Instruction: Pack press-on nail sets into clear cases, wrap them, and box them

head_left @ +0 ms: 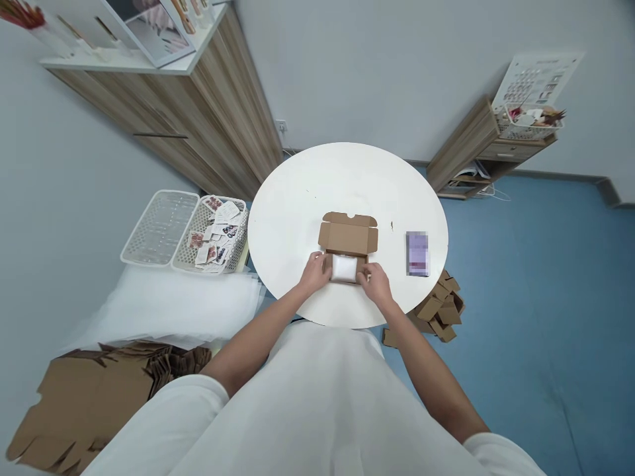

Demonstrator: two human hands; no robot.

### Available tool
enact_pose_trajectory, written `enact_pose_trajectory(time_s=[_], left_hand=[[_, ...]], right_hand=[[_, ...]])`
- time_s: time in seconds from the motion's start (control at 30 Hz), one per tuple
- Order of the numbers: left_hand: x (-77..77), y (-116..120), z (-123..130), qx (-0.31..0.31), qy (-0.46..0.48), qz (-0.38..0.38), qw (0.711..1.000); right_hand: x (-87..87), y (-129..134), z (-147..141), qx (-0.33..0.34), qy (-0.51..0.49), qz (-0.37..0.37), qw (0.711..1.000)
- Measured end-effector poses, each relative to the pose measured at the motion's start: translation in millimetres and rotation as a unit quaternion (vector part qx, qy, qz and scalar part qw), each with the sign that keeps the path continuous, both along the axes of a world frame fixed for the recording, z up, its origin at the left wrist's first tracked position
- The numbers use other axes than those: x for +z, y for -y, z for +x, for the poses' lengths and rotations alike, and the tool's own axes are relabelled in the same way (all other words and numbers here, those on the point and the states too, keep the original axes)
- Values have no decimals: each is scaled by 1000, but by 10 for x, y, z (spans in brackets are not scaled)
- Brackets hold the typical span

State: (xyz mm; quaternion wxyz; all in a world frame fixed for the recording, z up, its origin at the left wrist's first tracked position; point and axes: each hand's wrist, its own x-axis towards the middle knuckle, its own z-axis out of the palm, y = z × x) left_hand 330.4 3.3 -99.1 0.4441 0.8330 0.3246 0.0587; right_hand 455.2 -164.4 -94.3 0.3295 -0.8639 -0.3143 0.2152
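Note:
A small brown cardboard box (347, 237) stands on the round white table (307, 185), its lid raised and leaning back with the side flaps spread. Inside lies a white wrapped packet (344, 268). My left hand (316, 272) grips the box's left wall, fingers curled over it. On the opposite side my right hand (376, 283) has its fingers bent around the right wall. Both hands are at the box's edges, beside the packet. To the right on the tabletop lies a purple phone-like rectangle (417, 254), its surface blurred.
Left of the table are white baskets (186, 261), one holding printed cards and one clear packets. White sheets (169, 304) and flattened cardboard boxes (99, 396) lie nearer me. Folded boxes (441, 307) are piled below the table's right edge. Wooden cabinets (233, 86) stand behind.

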Motion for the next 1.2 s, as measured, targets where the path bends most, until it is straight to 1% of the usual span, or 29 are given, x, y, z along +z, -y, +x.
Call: enact_pose_trajectory(time_s=[0.1,0.17,0.23,0.3,0.33,0.4,0.53,0.63,0.7,0.8,0.93,1.03,1.2], left_hand=[[7,-285,26,103,-17,-70,992],[11,-477,90,155,-25,-141,977],[23,-628,177,165,-25,-219,961],[42,-719,266,163,-24,-271,948],[54,-740,307,162,-20,-287,944],[76,-746,376,156,-11,-302,940],[97,-690,453,137,-15,-291,947],[96,-668,472,121,-5,-268,956],[96,-679,476,123,9,-261,957],[99,-714,458,131,35,-279,951],[101,-722,354,115,70,-338,931],[106,-685,228,96,72,-368,922],[148,-611,39,83,54,-359,928]], right_hand=[[2,68,263,-103,-50,28,993],[-18,62,459,-166,-124,39,978],[-43,17,640,-207,-215,61,953],[-63,-52,785,-220,-284,77,930],[-70,-90,841,-220,-306,85,922],[-76,-167,918,-203,-330,98,917],[-76,-314,970,-148,-359,100,916],[-68,-415,969,-143,-383,101,907],[-48,-469,962,-145,-385,112,905],[11,-512,927,-128,-381,143,904],[111,-477,805,-88,-379,185,903],[158,-393,686,-84,-379,189,902],[152,-221,549,-93,-384,156,905]])
